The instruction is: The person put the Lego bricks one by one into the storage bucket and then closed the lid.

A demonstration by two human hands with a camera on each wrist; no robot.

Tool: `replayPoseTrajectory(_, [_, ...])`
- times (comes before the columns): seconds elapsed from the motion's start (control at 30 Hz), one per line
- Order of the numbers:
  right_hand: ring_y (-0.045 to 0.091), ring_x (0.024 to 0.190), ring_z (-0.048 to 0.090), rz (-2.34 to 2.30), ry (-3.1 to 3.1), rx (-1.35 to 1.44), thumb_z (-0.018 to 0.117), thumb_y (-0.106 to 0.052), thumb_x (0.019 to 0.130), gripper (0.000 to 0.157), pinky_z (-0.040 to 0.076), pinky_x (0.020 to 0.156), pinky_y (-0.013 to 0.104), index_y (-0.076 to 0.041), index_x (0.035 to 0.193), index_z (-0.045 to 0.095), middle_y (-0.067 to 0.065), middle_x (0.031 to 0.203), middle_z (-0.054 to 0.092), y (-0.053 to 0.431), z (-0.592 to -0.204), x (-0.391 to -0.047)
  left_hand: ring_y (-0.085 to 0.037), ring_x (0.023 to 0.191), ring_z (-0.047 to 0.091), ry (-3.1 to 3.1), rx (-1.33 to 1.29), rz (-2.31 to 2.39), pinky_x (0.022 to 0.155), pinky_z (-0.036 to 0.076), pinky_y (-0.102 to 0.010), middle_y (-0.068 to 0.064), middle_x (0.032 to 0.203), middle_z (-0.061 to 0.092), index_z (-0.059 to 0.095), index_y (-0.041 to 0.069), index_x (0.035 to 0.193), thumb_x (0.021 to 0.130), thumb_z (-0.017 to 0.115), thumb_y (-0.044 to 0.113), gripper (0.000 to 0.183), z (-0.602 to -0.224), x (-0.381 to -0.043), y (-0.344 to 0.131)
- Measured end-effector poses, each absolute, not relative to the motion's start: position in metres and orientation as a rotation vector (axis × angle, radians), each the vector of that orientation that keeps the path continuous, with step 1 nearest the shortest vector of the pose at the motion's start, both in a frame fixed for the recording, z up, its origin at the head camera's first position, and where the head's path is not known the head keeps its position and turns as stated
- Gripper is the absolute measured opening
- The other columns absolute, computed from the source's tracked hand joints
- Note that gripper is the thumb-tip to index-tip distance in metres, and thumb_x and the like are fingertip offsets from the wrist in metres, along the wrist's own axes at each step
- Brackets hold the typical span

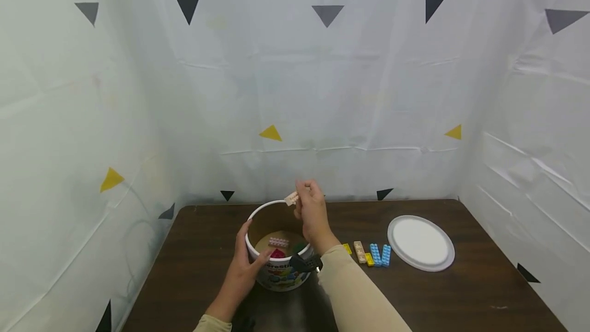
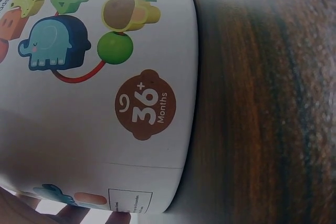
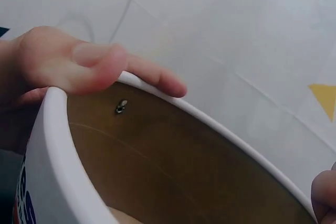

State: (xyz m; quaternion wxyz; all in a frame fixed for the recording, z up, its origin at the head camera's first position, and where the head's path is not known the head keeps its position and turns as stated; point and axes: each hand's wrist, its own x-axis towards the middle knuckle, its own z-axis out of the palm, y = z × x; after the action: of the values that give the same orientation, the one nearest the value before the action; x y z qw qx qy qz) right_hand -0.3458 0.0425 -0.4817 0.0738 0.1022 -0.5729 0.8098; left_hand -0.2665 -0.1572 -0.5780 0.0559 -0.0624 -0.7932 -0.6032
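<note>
A white round bucket (image 1: pixel 276 282) with printed toy pictures stands on the table, its mouth tilted toward me in the head view. My left hand (image 1: pixel 243 265) grips its left side at the rim, thumb over the near edge; the right wrist view shows that hand (image 3: pixel 68 64) on the rim. Above the far right rim, my right hand (image 1: pixel 315 216) pinches a pale peach toy brick (image 1: pixel 291 199). Inside the bucket lie a pink brick (image 1: pixel 278 242), a red brick (image 1: pixel 277 253) and a dark green piece (image 1: pixel 299 246).
Right of the bucket, a row of bricks lies on the dark wooden table (image 1: pixel 207 250): a peach brick (image 1: pixel 359 252), yellow ones (image 1: pixel 369 259) and blue ones (image 1: pixel 386 255). Beyond them is a round white lid (image 1: pixel 420 243). White sheeting (image 1: pixel 322 96) encloses the table's back and sides.
</note>
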Motion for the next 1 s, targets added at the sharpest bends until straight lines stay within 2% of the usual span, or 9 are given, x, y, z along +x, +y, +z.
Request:
replayPoseTrajectory(0.23, [0.007, 0.046, 0.027, 2.342, -1.867, 0.236, 0.057, -0.030, 0.114, 0.019, 0.029, 0.048, 0.025, -0.011, 0.114, 0.057, -0.010, 0.055, 0.035, 0.038, -0.481, -0.351, -0.049, 0.145, 0.048, -2.380, -0.208, -1.841, 0.112, 0.047, -0.062, -0.020, 0.174, 0.028, 0.019, 0.045, 0.169, 0.099, 0.078, 0.041, 0.091, -0.580, -0.270, -0.157])
replayPoseTrajectory(0.57, [0.006, 0.044, 0.028, 2.262, -1.987, 0.210, 0.057, -0.025, 0.112, 0.028, 0.028, 0.044, 0.023, 0.000, 0.126, 0.056, -0.010, 0.056, 0.037, 0.039, -0.481, -0.348, -0.048, 0.147, 0.046, -2.399, -0.211, -1.844, 0.112, 0.047, -0.064, -0.016, 0.174, 0.027, 0.017, 0.046, 0.170, 0.100, 0.077, 0.043, 0.092, -0.582, -0.271, -0.155])
replayPoseTrajectory(0.63, [0.007, 0.044, 0.028, 2.241, -2.001, 0.224, 0.056, -0.024, 0.112, 0.027, 0.028, 0.044, 0.023, -0.002, 0.128, 0.057, -0.010, 0.056, 0.037, 0.039, -0.481, -0.347, -0.049, 0.147, 0.046, -2.405, -0.206, -1.845, 0.112, 0.048, -0.065, -0.016, 0.175, 0.026, 0.017, 0.047, 0.169, 0.100, 0.076, 0.042, 0.091, -0.581, -0.271, -0.155])
replayPoseTrajectory(0.8, [0.009, 0.047, 0.032, 2.069, -2.033, 0.261, 0.055, -0.022, 0.112, 0.019, 0.030, 0.045, 0.026, -0.013, 0.125, 0.063, -0.007, 0.060, 0.040, 0.040, -0.482, -0.338, -0.048, 0.148, 0.047, -2.416, -0.184, -1.838, 0.112, 0.047, -0.066, -0.015, 0.175, 0.026, 0.018, 0.048, 0.169, 0.100, 0.076, 0.043, 0.090, -0.579, -0.268, -0.155])
replayPoseTrajectory(1.0, [0.012, 0.049, 0.032, 1.798, -1.996, 0.383, 0.057, -0.017, 0.112, 0.009, 0.029, 0.046, 0.028, -0.014, 0.115, 0.065, 0.001, 0.063, 0.039, 0.043, -0.488, -0.322, -0.048, 0.148, 0.048, -2.433, -0.167, -1.815, 0.112, 0.047, -0.066, -0.016, 0.175, 0.027, 0.018, 0.045, 0.170, 0.099, 0.077, 0.046, 0.091, -0.577, -0.269, -0.154])
